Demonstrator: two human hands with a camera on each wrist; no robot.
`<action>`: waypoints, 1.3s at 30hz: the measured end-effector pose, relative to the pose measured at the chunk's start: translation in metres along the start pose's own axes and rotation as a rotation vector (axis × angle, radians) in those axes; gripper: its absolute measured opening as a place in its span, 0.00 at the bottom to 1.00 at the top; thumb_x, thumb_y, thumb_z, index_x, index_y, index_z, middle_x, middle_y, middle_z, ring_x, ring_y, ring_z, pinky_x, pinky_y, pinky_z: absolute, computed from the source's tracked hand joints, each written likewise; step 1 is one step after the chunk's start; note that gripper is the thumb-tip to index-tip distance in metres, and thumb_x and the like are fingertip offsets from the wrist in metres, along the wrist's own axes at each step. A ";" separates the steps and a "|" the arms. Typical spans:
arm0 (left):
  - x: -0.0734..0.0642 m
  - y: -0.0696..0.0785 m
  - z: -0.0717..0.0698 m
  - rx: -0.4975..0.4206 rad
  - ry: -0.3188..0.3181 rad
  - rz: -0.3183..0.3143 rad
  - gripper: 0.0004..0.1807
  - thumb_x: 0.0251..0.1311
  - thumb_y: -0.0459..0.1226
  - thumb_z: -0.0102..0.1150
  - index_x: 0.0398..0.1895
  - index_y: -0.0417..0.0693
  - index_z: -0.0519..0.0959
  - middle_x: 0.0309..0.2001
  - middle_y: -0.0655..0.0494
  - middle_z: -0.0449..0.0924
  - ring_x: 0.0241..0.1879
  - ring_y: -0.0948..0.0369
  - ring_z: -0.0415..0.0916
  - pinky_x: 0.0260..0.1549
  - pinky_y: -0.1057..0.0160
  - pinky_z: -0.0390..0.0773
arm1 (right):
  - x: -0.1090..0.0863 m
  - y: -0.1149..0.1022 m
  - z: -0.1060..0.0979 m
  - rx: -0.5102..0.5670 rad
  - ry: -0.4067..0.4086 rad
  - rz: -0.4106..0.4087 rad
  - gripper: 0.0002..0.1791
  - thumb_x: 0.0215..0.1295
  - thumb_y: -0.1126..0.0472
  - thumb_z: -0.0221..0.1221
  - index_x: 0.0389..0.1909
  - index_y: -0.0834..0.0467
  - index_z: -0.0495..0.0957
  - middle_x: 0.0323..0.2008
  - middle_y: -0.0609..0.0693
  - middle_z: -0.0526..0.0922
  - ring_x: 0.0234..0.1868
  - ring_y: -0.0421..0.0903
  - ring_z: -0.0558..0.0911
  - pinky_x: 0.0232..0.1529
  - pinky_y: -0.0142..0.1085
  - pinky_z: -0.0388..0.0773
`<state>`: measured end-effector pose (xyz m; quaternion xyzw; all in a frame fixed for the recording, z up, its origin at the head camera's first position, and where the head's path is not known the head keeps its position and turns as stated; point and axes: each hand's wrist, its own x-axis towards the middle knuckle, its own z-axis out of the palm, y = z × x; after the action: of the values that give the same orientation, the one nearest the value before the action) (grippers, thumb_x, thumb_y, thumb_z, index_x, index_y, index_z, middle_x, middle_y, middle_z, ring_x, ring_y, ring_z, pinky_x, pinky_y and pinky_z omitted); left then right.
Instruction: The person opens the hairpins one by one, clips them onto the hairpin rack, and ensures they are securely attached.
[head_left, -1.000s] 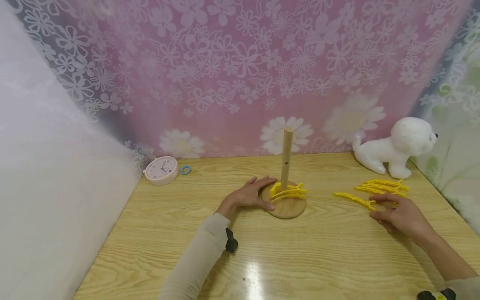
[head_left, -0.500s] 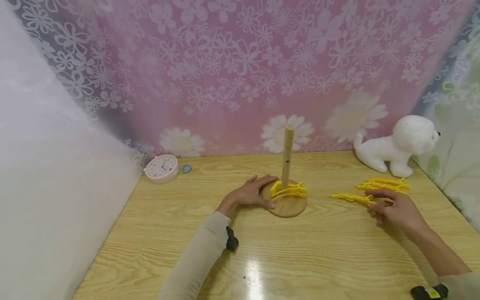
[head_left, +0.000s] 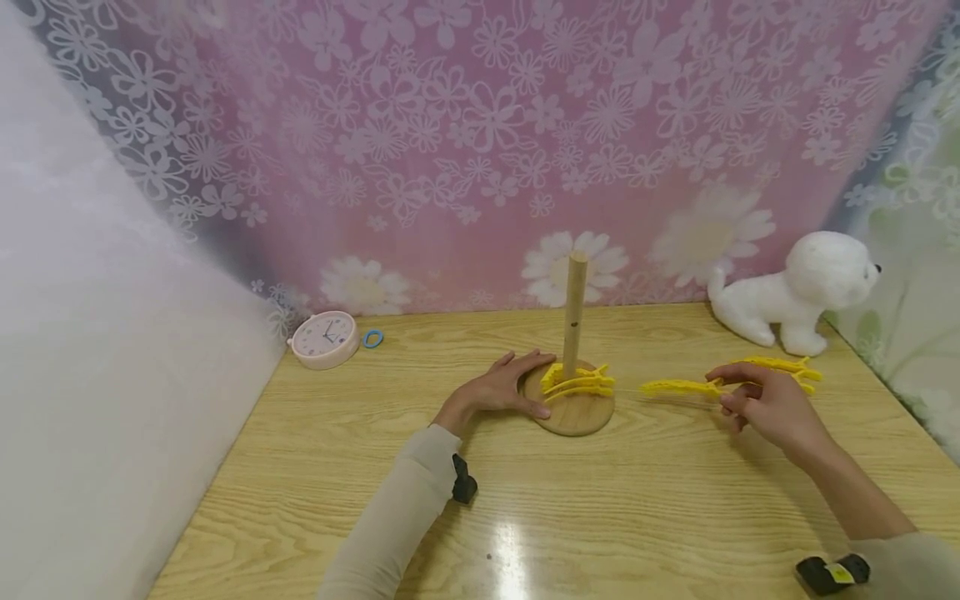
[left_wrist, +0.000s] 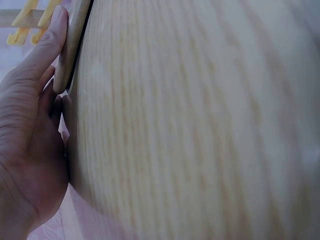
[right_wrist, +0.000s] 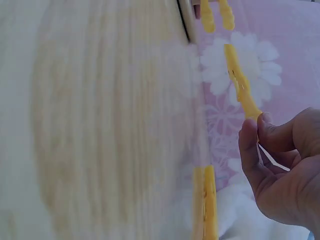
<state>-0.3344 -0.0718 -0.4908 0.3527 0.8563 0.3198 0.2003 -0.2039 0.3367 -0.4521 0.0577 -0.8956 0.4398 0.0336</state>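
A wooden stand has a round base (head_left: 576, 418) and an upright post (head_left: 574, 317). Several yellow clips (head_left: 579, 387), which look like alligator hair clips, are around the foot of the post. My left hand (head_left: 497, 390) grips the left rim of the base; in the left wrist view the thumb (left_wrist: 50, 45) lies along its top side. Between thumb and forefinger, my right hand (head_left: 772, 408) pinches one yellow hair clip (head_left: 678, 387) by its end. That clip points left toward the stand, and its long toothed body (right_wrist: 242, 87) shows in the right wrist view.
More yellow hair clips (head_left: 787, 364) lie at the right, partly hidden behind my right hand. Behind them sits a white toy dog (head_left: 780, 296). A pink clock (head_left: 324, 340) and a blue ring (head_left: 372, 338) are at the back left. A flowered curtain (head_left: 450, 167) borders the table's back edge.
My right hand has lifted the hair clip away from the others and moved it left toward the stand. The left hand has stayed on the base.
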 end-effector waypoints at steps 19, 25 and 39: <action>-0.003 -0.002 -0.001 -0.006 0.000 0.004 0.55 0.60 0.53 0.75 0.85 0.63 0.52 0.85 0.54 0.41 0.84 0.53 0.29 0.81 0.47 0.29 | 0.025 -0.048 0.028 0.033 0.109 -0.054 0.11 0.74 0.69 0.62 0.53 0.66 0.82 0.26 0.59 0.81 0.19 0.51 0.80 0.15 0.36 0.75; -0.002 -0.004 -0.001 0.006 0.000 -0.004 0.55 0.60 0.54 0.74 0.85 0.64 0.51 0.85 0.55 0.40 0.84 0.53 0.27 0.81 0.46 0.29 | 0.035 -0.061 0.046 0.078 0.141 -0.058 0.09 0.72 0.71 0.63 0.50 0.66 0.83 0.30 0.62 0.80 0.18 0.47 0.78 0.17 0.36 0.78; -0.001 -0.001 -0.001 0.005 -0.001 0.036 0.54 0.61 0.52 0.74 0.85 0.62 0.52 0.85 0.53 0.42 0.84 0.55 0.32 0.81 0.51 0.27 | 0.058 -0.069 0.082 0.158 0.121 -0.098 0.07 0.68 0.74 0.64 0.45 0.66 0.84 0.32 0.64 0.82 0.19 0.44 0.76 0.18 0.36 0.78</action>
<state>-0.3351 -0.0734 -0.4902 0.3689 0.8505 0.3209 0.1940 -0.2526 0.2259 -0.4416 0.0773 -0.8506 0.5094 0.1047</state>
